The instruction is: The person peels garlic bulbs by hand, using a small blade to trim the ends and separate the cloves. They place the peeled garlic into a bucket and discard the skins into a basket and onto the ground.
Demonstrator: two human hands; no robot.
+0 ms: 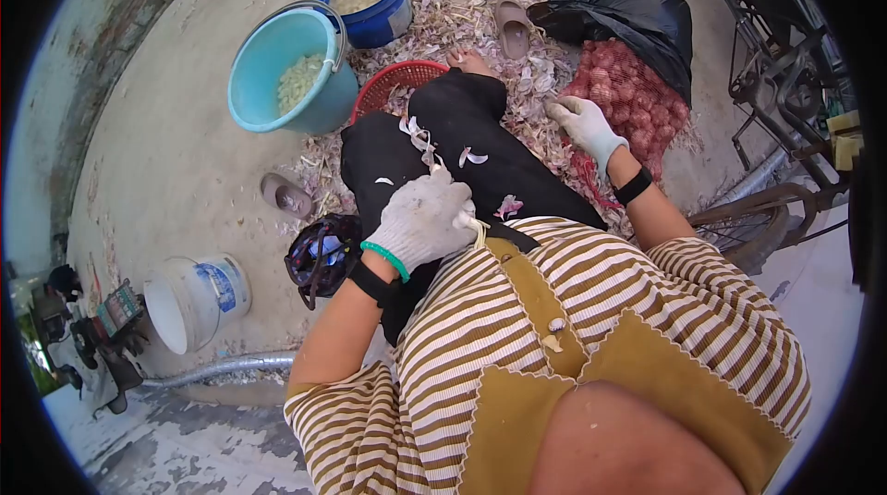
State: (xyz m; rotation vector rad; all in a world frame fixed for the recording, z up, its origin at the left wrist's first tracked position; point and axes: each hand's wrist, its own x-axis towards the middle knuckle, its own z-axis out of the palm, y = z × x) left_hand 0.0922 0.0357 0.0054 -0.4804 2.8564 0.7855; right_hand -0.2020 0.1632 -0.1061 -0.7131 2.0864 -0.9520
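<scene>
My left hand (423,220), in a white knit glove with a green cuff, is over my lap. Its fingers are curled closed near pale garlic skins (418,136) on my dark trousers; whatever they hold is mostly hidden. Farther right, my right hand (589,132), also gloved, reaches out beside a red mesh bag of garlic bulbs (630,93). Its fingers are drawn together above scattered peel, and I cannot make out what is between them. A red basket (379,91) with peel in it sits beyond my knees.
A light-blue bucket (248,79) and a dark-blue bucket (393,19) contain peeled cloves. Black plastic (628,0) covers part of the mesh bag. Slippers (513,30), a dark bag (319,255) and a tipped white bucket (222,296) lie around. A cycle frame (785,70) stands at right.
</scene>
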